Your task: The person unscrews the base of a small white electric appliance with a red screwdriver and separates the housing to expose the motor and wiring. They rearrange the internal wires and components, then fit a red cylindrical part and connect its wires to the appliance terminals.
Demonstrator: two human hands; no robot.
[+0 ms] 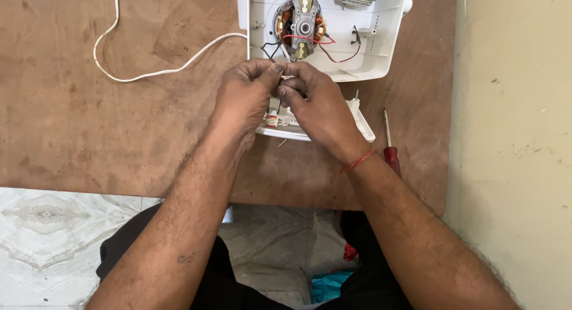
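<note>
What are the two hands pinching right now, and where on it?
Left hand and right hand pinch something small between their fingertips over the white housing, likely a wire end; too hidden to tell exactly.

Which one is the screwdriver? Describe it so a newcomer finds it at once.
Start at the brown board and the opened white appliance housing at its far edge. Go right of the right hand, just past the white cover. The screwdriver lies there: the only tool, with a thin metal shaft and red handle.
</note>
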